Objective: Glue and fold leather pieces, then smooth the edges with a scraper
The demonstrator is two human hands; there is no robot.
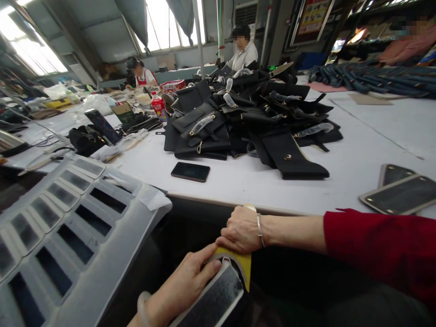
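Note:
In front of my body, below the table edge, both hands meet at a yellow curved-edged piece (242, 263); I cannot tell whether it is card or tape. My left hand (194, 278) has its fingers along the yellow piece and its thumb bent in towards it. Closed over the piece's upper part is my right hand (239, 230), its fingers curled and touching the left fingertips. Directly under the yellow piece lies a dark rectangular panel (216, 297) with a pale border, its lower end cut off by the frame. What the right fingers cover is hidden.
A grey slotted plastic crate (136, 227) stands at left. On the white table (368, 145) are a phone (190, 171), a heap of black bag pieces (204, 131), two framed dark panels (403, 194) and a red bottle (158, 106). Co-workers sit farther back.

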